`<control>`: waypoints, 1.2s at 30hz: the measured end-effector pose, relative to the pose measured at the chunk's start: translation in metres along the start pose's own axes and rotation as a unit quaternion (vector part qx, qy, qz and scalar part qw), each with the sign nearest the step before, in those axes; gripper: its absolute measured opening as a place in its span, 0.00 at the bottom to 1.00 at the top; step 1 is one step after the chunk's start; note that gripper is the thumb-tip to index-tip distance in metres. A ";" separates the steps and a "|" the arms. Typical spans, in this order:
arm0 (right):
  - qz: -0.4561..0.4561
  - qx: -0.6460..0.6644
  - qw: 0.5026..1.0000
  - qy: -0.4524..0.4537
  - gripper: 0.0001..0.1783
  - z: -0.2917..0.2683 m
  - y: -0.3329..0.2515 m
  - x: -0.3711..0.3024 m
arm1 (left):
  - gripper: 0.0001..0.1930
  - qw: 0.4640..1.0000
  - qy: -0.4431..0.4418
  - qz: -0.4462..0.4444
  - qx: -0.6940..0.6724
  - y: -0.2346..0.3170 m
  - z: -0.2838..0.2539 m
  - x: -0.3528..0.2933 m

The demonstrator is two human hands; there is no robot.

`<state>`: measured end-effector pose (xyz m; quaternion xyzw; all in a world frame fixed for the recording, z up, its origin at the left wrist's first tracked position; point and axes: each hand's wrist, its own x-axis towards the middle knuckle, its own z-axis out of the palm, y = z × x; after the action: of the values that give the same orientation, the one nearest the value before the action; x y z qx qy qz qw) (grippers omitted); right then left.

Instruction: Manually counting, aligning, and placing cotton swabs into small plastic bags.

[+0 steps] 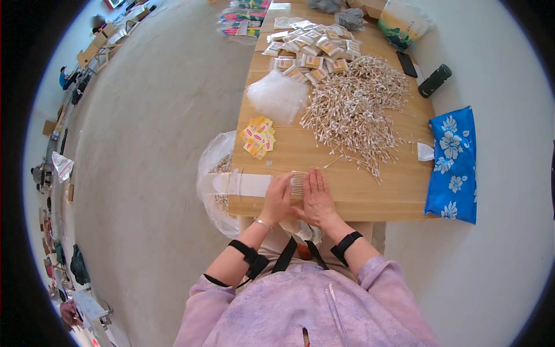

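Note:
A small row of cotton swabs (298,183) lies side by side on the table between my two hands. My left hand (278,198) is at the row's left side, fingers slightly bent and fingertips against it, next to a flat white strip (255,185). Flat on the wood along the row's right side, my right hand (317,199) has its fingers stretched out. Neither hand is closed around anything. Ahead of them spreads a large loose heap of cotton swabs (361,104).
Filled packets (312,49), clear plastic bags (278,96) and yellow-white cards (258,137) lie farther up the table (347,203). A clear bag of swabs (215,203) hangs at its left edge. Along the right are a phone (407,64), a black bottle (435,81) and a blue flowered tissue pouch (451,165).

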<state>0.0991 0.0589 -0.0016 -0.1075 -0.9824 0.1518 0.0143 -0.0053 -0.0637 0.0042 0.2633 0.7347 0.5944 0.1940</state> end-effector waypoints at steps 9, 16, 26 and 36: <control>0.003 -0.059 0.998 -0.015 0.56 -0.001 -0.004 -0.001 | 0.30 0.897 -0.148 0.187 0.373 0.012 -0.010 -0.041; 0.015 -0.058 0.998 -0.022 0.59 -0.002 -0.005 0.000 | 0.31 0.886 -0.177 0.171 0.392 0.013 -0.010 -0.040; 0.004 -0.062 0.998 -0.010 0.54 0.004 -0.002 -0.002 | 0.34 0.878 -0.178 0.149 0.418 0.020 -0.006 -0.036; -0.005 -0.056 0.998 0.021 0.52 0.007 0.000 -0.001 | 0.35 0.892 -0.185 0.118 0.394 0.027 -0.003 -0.029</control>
<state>0.0993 0.0566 -0.0087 -0.1069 -0.9894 0.0937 0.0298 0.0196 -0.0795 0.0304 0.5086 0.8227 0.2152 0.1352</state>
